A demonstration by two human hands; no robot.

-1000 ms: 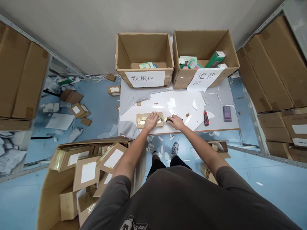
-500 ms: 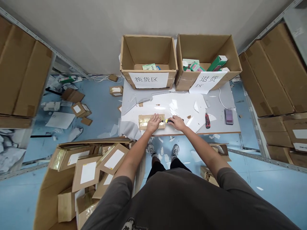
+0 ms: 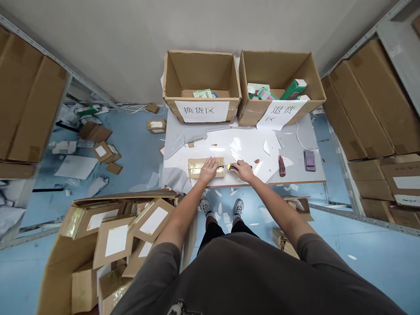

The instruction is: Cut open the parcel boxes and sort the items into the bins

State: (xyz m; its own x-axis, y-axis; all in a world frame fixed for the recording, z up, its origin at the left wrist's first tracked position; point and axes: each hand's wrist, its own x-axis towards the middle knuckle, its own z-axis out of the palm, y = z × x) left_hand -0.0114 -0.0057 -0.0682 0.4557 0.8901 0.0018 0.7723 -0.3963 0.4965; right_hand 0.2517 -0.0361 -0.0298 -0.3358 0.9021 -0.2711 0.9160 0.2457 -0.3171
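Note:
A small brown carton [image 3: 196, 168] with shiny clear tape along its top lies near the front edge of the white table [image 3: 226, 178]. My left hand [image 3: 209, 169] rests on the carton's right part, fingers stretched out over the top. Gripped in my right hand [image 3: 243, 169] is a black and yellow utility knife [image 3: 231, 166], its blade end pointing left at the carton's right end. Whether the blade touches the tape is too small to tell. A red and black box cutter [image 3: 281, 166] lies on the table, to the right of my right hand.
Two open cartons with paper signs stand at the back, the left carton [image 3: 201, 72] and the right carton [image 3: 278, 70], both holding small boxes. A phone [image 3: 309, 161] lies at the right. A big carton [image 3: 52, 267] of parcels stands front left. Paper scraps litter table and floor.
The whole view has shifted slightly. Both hands stay at the carton, and the knife remains at its right end.

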